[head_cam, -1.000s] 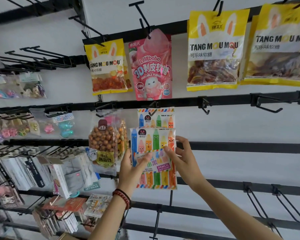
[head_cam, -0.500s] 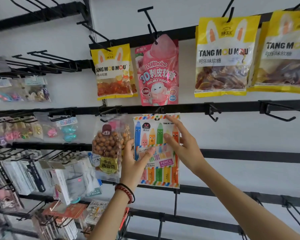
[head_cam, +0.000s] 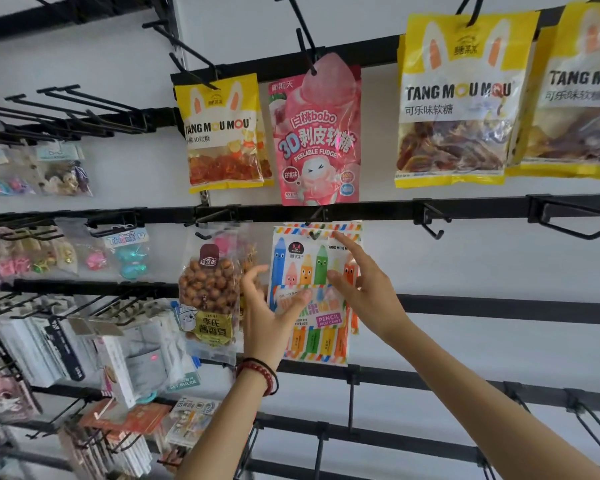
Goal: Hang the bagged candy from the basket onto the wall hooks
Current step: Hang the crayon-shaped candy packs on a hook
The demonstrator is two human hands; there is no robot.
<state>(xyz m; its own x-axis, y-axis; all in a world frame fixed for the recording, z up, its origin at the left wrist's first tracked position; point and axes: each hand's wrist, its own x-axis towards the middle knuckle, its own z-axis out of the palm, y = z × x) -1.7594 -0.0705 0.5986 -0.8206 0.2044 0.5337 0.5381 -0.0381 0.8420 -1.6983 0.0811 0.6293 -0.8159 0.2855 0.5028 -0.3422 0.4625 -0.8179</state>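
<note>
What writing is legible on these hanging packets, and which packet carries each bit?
"TANG MOU MOU": small yellow bag
"TANG MOU MOU", "可乐味软糖": big yellow bag
"白桃bobo", "3D剥皮软糖", "PEELABLE FUDGE": pink bag
"PENCIL FRUIT CANDY": pencil candy bag
"THANK U": blue trinket packet
"SET RULER": ruler packet
Too blurred: the nut bag label, all fine print.
</note>
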